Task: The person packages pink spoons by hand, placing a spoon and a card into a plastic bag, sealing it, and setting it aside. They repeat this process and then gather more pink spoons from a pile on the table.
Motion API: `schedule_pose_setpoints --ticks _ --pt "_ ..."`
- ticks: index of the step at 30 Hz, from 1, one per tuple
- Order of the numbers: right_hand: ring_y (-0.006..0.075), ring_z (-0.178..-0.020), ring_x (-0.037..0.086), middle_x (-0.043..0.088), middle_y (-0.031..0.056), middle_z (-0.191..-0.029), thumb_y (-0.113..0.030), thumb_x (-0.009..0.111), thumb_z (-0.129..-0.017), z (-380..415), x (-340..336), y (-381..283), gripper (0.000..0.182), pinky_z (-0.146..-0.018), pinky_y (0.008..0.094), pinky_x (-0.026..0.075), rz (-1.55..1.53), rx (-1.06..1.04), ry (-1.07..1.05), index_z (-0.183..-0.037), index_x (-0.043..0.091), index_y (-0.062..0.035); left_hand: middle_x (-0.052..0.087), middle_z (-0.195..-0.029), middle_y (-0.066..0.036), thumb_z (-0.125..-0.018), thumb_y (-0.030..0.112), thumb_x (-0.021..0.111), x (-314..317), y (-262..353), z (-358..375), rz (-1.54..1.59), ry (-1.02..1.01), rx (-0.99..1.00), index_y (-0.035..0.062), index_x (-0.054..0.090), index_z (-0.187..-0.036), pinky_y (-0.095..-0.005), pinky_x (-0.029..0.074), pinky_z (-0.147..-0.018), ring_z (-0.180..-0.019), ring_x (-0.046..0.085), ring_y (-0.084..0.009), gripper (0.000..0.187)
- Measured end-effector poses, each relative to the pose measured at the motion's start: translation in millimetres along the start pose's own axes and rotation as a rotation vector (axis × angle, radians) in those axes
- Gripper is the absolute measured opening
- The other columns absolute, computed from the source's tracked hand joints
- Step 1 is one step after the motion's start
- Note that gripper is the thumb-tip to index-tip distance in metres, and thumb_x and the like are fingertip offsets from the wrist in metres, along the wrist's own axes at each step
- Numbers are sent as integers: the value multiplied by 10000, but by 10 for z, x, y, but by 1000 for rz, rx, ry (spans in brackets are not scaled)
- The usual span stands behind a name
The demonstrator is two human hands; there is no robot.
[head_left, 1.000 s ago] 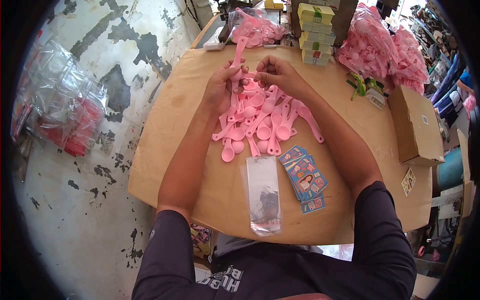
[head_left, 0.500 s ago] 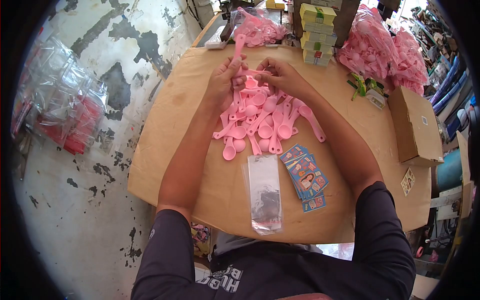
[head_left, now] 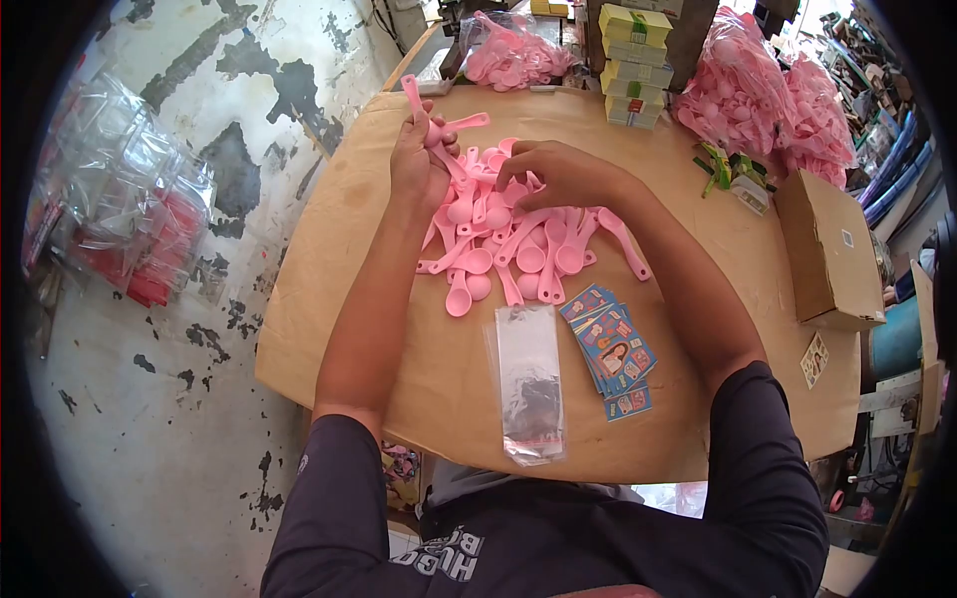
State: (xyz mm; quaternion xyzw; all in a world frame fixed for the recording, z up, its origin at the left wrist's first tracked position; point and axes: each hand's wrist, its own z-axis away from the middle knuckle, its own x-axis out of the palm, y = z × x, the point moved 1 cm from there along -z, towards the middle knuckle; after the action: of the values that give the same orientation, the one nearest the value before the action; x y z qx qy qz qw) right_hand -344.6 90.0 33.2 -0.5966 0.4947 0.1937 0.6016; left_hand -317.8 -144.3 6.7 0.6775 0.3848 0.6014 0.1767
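My left hand is closed around pink plastic spoons; handles stick out upward and to the right of the fist. Over the heap of loose pink spoons is my right hand, its thumb and fingers apart and curved down at the heap's upper right. I see nothing in its grasp, though the fingertips partly overlap the spoons. Nearer my body lies a stack of clear plastic bags. Beside it is a fanned pile of blue printed cards.
At the back stand an open bag of pink spoons and stacked yellowish card bundles. Large bags of pink spoons fill the back right, near a cardboard box. Plastic packaging lies off the table at left.
My hands were together above the heap. The left has moved left with the spoons, one now pointing right; the right has dropped toward the heap and its fingers have spread.
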Motion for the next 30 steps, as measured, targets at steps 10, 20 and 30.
schedule_pose_setpoints --ticks 10,20,30 --pt "161 -798 610 634 36 -889 -238 649 -988 108 -324 229 217 -738 335 491 75 -34 106 -1033 691 -30 571 -920 -51 -1104 514 289 -1 95 -32 -1 -50 -66 63 484 -1302 -340 472 -703 -759 569 -191 530" --pt "59 -796 621 648 -18 -848 -314 621 -1039 -58 -267 2 295 -748 239 530 -729 92 341 -1027 695 -28 602 -1129 -88 -931 821 230 423 -154 179 -292 -395 -75 16 366 -1465 -338 468 -842 -895 557 -184 976" --pt "130 -869 723 722 91 -996 -279 649 -1021 -112 -53 -35 329 -794 260 595 -865 198 500 -1129 669 31 601 -1225 -68 -784 967 143 492 -104 259 -243 -418 -182 58 368 -1493 -377 413 -968 -1048 541 -195 1175"
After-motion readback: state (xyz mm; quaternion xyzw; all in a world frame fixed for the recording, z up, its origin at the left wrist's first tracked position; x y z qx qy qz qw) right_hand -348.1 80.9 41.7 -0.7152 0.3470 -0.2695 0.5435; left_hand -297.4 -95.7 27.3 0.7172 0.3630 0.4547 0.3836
